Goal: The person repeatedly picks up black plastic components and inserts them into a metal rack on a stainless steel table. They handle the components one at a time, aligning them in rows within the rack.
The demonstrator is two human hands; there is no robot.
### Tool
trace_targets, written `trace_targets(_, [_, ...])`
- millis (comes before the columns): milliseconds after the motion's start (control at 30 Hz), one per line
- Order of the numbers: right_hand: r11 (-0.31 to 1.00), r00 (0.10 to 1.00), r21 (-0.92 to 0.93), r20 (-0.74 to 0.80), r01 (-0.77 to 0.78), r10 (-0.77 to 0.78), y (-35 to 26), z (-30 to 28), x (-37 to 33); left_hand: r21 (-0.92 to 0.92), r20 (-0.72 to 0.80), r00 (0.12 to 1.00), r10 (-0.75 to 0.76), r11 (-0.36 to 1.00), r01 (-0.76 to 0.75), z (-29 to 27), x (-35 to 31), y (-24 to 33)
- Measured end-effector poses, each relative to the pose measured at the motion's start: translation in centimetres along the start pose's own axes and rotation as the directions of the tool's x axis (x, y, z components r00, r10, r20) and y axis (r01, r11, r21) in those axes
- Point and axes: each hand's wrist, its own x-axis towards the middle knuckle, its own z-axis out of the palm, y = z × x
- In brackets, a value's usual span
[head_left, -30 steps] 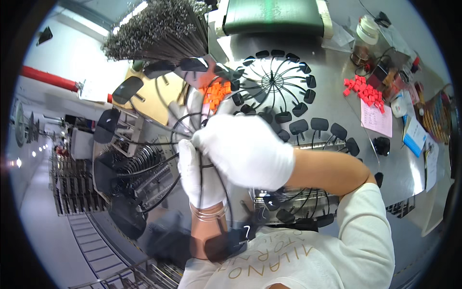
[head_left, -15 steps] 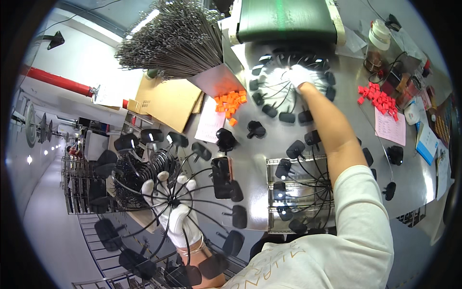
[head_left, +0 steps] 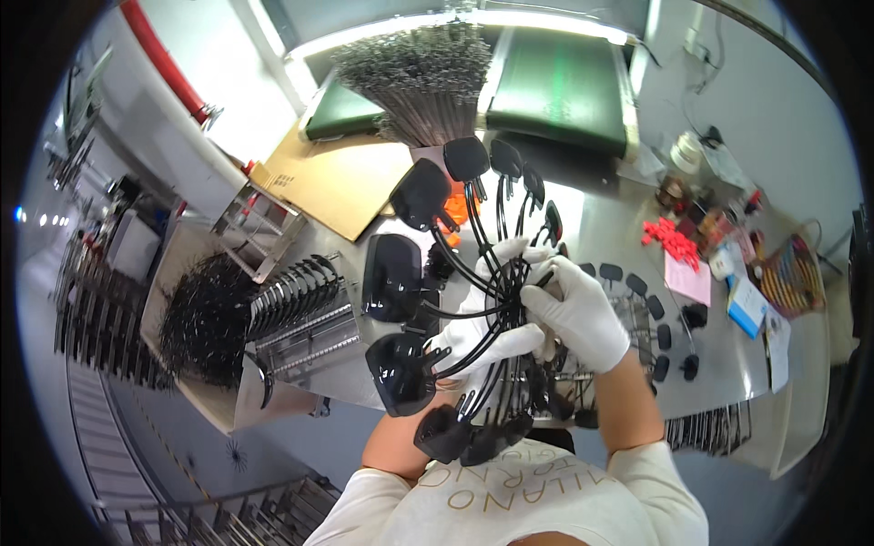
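A fan-shaped bundle of thin black curved stems with glossy black paddle-shaped pieces (head_left: 391,278) on their ends is held in front of my chest. My left hand (head_left: 496,348), in a white glove, is closed around the stems where they gather, partly hidden behind them. My right hand (head_left: 578,314), also gloved in white, closes on the same gathered stems from the right. The paddles spread mostly up, left and down from my hands. Behind the bundle, small orange pieces (head_left: 458,214) show in part.
A green conveyor (head_left: 557,91) stands at the back beside an upright sheaf of wire rods (head_left: 423,100). Cardboard (head_left: 337,182) lies at left, near a box of black wires (head_left: 205,314). More black paddles (head_left: 655,307), red pieces (head_left: 672,241) and pink paper (head_left: 687,278) are at right.
My left hand has come from the left to the middle with its fan of stems. My right hand has drawn back from near the conveyor and joined it; the paddle ring there no longer shows.
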Motion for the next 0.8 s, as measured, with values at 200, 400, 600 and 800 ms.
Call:
trace_targets(200, [0.235, 0.794, -0.905, 0.159, 0.355, -0.587, 0.9, -0.7, -2.4, 0.143, -0.121, 0.989, 0.087, 0.987, -0.070, 1.1, -1.4, -1.3])
trace_targets(400, [0.415, 0.874, -0.828, 0.169, 0.377, -0.456, 4.0, -1.2, -2.0, 0.119, -0.033, 0.977, -0.212, 0.969, 0.214, 0.7, -2.9, 0.4])
trace_targets(600, [0.699, 0.822, -0.471, 0.108, 0.537, -0.559, 5.6, 2.3, -1.9, -0.030, 0.018, 0.994, -0.106, 0.994, 0.106, -2.1, -3.9, -0.1])
trace_targets(800, [0.918, 0.918, 0.080, -0.123, 0.388, -0.377, 9.4, 3.7, -0.5, 0.299, -0.281, 0.956, 0.087, 0.954, 0.001, -3.5, -1.9, 1.0])
